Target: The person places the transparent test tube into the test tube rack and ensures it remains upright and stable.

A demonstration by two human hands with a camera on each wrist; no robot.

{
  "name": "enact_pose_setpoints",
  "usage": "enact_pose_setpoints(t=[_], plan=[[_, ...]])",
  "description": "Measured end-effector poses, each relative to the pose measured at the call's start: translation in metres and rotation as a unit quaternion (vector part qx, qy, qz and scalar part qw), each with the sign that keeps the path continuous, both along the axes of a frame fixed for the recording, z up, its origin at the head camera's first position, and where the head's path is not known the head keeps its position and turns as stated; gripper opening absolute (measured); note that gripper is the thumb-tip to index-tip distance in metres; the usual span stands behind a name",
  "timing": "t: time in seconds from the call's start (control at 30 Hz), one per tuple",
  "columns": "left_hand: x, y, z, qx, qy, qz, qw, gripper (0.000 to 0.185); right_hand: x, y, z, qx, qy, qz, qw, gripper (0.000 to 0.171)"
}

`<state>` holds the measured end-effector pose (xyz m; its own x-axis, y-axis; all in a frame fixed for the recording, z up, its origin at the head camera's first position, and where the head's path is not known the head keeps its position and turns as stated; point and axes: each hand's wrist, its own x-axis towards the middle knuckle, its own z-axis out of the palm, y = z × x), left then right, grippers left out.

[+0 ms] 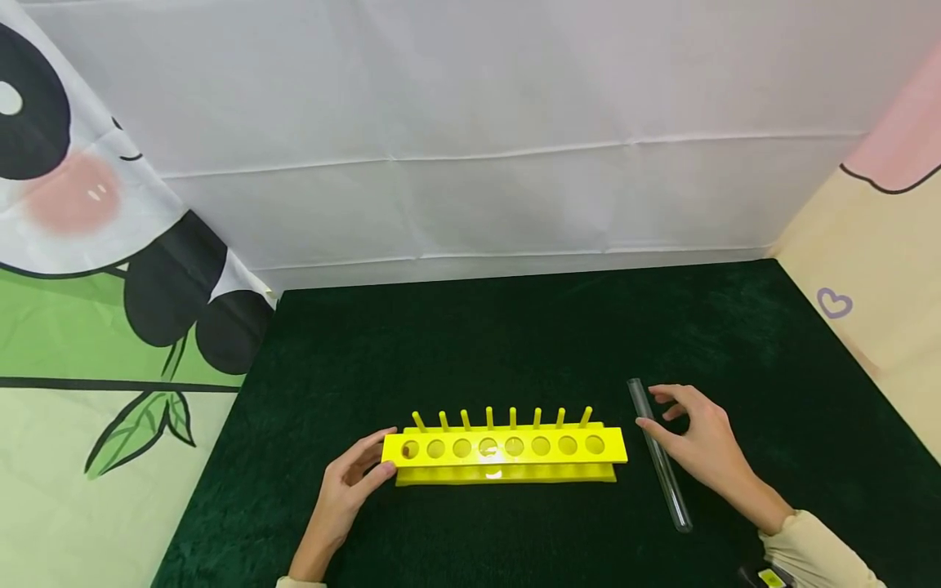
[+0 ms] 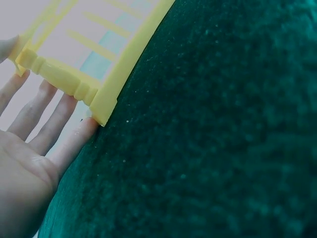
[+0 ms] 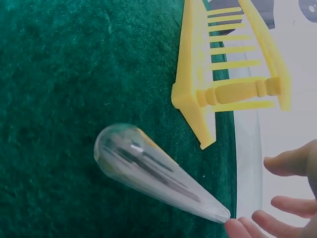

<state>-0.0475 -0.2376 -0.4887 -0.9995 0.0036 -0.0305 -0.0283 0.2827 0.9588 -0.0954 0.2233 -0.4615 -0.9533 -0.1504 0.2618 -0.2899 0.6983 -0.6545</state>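
A yellow test tube rack (image 1: 504, 449) stands on the dark green cloth, with a row of round holes in its top plate and a row of pegs behind. At its left end, my left hand (image 1: 351, 482) holds the rack, thumb at the front corner and forefinger at the back corner. The left wrist view shows the other fingers (image 2: 52, 111) along the rack's end post. To the right of the rack lies a clear test tube (image 1: 662, 461), slanting toward me. My right hand (image 1: 698, 437) is beside its far part, thumb and fingers spread apart, fingertips close to the tube.
Dark green cloth (image 1: 470, 343) covers the table. White fabric (image 1: 470, 196) hangs behind it, with a printed cartoon sheet (image 1: 169, 327) on the left and a cream one (image 1: 897, 327) on the right. A dark strap device (image 1: 768, 576) shows by the right sleeve.
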Motion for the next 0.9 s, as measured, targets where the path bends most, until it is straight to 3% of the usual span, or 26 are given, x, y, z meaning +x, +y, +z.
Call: enact_pose_setpoints(t=[0.57, 0.9], plan=[[0.0025, -0.0006, 0.0068, -0.006, -0.008, 0.01, 0.9999, 0.04, -0.0006, -0.0064, -0.0031, 0.04, -0.087, -0.026, 0.995, 0.05], [0.0019, -0.0018, 0.0065, -0.002, -0.01, 0.009, 0.9999, 0.04, -0.0024, -0.0096, -0.0079, 0.031, -0.142, -0.021, 0.989, 0.051]])
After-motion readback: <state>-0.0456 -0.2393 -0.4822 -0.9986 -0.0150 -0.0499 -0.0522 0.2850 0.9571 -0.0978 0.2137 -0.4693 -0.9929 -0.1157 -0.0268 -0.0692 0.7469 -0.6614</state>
